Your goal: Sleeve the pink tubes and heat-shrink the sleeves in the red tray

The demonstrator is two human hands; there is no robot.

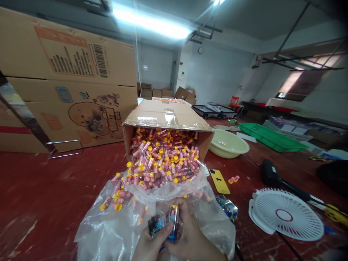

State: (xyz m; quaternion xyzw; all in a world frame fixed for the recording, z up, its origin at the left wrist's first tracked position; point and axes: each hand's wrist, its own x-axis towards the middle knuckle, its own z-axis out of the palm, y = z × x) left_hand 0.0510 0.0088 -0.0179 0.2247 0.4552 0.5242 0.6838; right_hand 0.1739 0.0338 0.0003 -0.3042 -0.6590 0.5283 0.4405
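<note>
My left hand (152, 244) is closed on a dark blue printed packet (157, 224), and its thumb lies against a small clear tube (174, 214). That tube stands upright with its yellow end at the top, and my right hand (190, 233) is wrapped round it. Blue printing shows at the tube's lower end; whether it belongs to the tube or a packet I cannot tell. Just beyond my hands, a cardboard box (165, 112) lies on its side, full of pink tubes with yellow caps (165, 159). Some tubes have spilled onto the clear plastic bag (108, 228) in front.
Right of the box are a yellow phone (219, 181), blue packets (227, 207), a pale yellow basin (228, 145) and a green tray (272, 137). A white fan (285, 214) lies nearer. Large cartons (67, 90) stand at left on the red surface (54, 195).
</note>
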